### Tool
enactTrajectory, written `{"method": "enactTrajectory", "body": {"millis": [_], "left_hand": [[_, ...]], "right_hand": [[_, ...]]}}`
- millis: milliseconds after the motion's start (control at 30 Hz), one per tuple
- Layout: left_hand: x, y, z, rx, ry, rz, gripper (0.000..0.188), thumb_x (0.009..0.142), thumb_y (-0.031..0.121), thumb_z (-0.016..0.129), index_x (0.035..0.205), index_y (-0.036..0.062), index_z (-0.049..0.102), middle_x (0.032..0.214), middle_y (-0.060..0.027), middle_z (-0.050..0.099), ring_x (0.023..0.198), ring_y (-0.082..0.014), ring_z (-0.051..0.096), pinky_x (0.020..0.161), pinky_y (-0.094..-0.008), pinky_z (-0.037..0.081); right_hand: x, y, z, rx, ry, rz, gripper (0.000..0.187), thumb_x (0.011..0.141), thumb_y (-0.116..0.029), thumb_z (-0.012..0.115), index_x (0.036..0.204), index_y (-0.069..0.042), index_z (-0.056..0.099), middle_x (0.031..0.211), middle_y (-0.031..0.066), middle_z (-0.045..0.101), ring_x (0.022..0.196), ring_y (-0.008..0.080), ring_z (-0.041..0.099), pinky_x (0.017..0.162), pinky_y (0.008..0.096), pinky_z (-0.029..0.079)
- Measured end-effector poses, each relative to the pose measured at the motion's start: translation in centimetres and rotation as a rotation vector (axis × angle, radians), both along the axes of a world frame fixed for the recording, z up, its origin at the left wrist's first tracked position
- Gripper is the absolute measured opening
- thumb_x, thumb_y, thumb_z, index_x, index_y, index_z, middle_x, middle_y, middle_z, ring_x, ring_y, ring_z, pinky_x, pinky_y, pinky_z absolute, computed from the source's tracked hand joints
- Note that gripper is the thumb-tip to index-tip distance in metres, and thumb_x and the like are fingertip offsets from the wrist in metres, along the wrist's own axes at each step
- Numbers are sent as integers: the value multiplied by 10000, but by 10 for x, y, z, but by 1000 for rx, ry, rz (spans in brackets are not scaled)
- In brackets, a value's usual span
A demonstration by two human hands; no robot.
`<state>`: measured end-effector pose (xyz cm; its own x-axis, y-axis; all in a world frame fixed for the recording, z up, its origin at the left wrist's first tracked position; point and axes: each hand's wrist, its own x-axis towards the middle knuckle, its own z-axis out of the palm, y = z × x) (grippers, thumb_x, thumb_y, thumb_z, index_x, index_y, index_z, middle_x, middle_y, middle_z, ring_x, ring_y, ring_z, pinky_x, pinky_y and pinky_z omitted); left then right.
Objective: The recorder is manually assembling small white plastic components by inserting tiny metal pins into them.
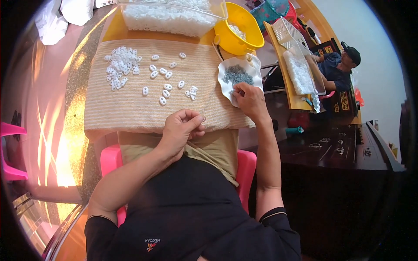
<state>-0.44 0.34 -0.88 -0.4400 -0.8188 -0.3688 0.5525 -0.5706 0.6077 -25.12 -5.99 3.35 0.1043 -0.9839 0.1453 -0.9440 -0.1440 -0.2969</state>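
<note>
Here, loose and heaped on striped cloth [126, 111]: oval, two-holed white pieces [123, 64]. On wavy-rimmed white dish [226, 92]: small grey-blue bits [237, 74]. Left hand [180, 127]: thumb and forefinger pinching speck [203, 118] too small to identify. Right hand [251, 100]: fingertips bunched at grey-blue bits, hold unclear.

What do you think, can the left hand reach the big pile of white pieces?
Probably yes: between the left hand and the pile I see only striped cloth and a few loose white pieces.

Cloth [117, 106] on counter [115, 31]: pile of bits [122, 65] on L, loose bits [163, 71] in mid., dish [224, 80] on R w/ tiny parts [237, 74] in it. Tub [170, 29] behind, bucket [228, 43] R of tub.
</note>
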Motion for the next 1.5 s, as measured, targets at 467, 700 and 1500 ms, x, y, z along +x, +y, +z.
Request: {"method": "enactTrajectory", "body": {"millis": [467, 700, 1500], "left_hand": [[-1, 0, -2, 1, -6, -2, 118, 875, 103, 652, 934, 31, 581, 785, -30, 609, 683, -91, 609, 625, -221, 544], [0, 1, -3, 1, -5, 0, 120, 877, 108, 649, 939, 31, 580, 794, -32, 620, 690, -91, 613, 620, -220, 550], [-1, 1, -4, -3, -14, -1, 116, 884, 98, 639, 945, 25, 574, 801, -37, 616, 693, -96, 612, 630, -224, 550]], "right_hand": [[6, -28, 17, 125, 167, 163, 128, 753, -73, 621, 864, -23, 661, 776, 172, 661, 743, 322, 655, 684, 383, 515], [10, -26, 22, 166, 144, 186, 168, 736, -85, 589, 867, -36, 683, 797, 180, 655, 775, 331, 642, 718, 390, 501], [-8, -7, 2, 30, -141, 93, 105, 768, -86, 664, 847, -20, 644, 812, 162, 644, 770, 310, 634, 692, 370, 496]]}}
